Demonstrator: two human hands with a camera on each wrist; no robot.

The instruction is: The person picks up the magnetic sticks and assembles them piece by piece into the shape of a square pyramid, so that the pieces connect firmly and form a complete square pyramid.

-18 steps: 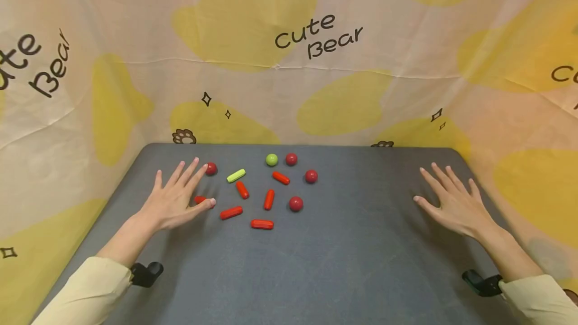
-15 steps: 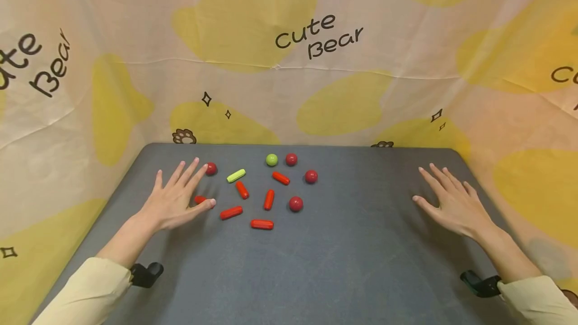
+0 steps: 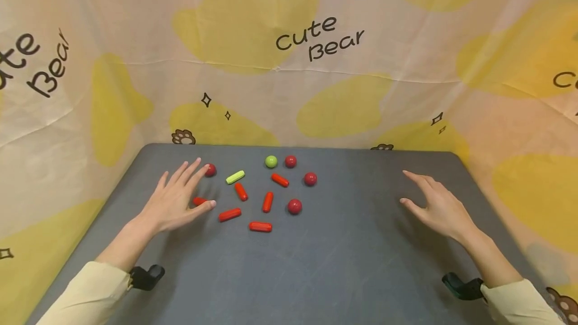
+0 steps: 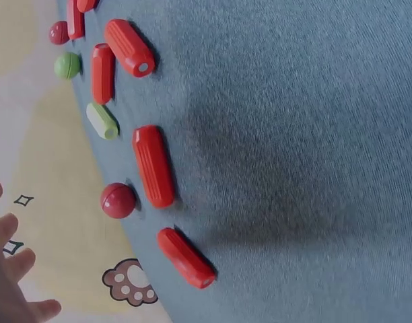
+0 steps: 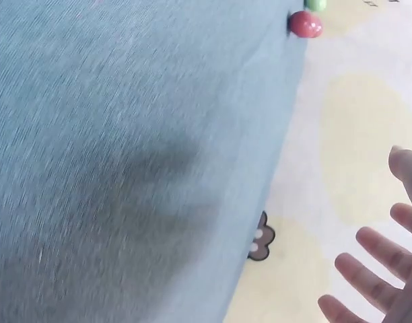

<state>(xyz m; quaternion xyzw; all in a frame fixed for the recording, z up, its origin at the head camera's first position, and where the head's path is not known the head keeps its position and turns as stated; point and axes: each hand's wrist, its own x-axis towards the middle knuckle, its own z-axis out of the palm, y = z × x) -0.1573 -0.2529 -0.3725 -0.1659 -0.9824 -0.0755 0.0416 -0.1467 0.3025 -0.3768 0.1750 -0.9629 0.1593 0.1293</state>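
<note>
My left hand point(image 3: 173, 202) hovers over the left of the table with fingers spread, holding nothing. It partly covers a red ridged stick point(image 3: 199, 201) and reaches close to a red ball point(image 3: 210, 170); I cannot tell if a fingertip touches the ball. Around it lie more red sticks, such as one near the front point(image 3: 260, 226), and a light green stick point(image 3: 235, 177). A green ball point(image 3: 271, 161) sits beside another red ball point(image 3: 291, 161) at the back. Over the right side hangs my right hand point(image 3: 440, 209), fingers extended, thumb apart, nothing in it.
The dark grey table point(image 3: 352, 275) has rounded back corners. A pale cloth point(image 3: 253, 79) with yellow patches and lettering encloses it behind and at both sides. Two more red balls point(image 3: 310, 179) stand right of the sticks. Dark wrist mounts point(image 3: 146, 278) hang under the sleeves.
My right hand has moved left and turned, its fingers now closer together. The left hand has hardly moved. The sticks and balls lie in the same arrangement, with a slight shift of the view.
</note>
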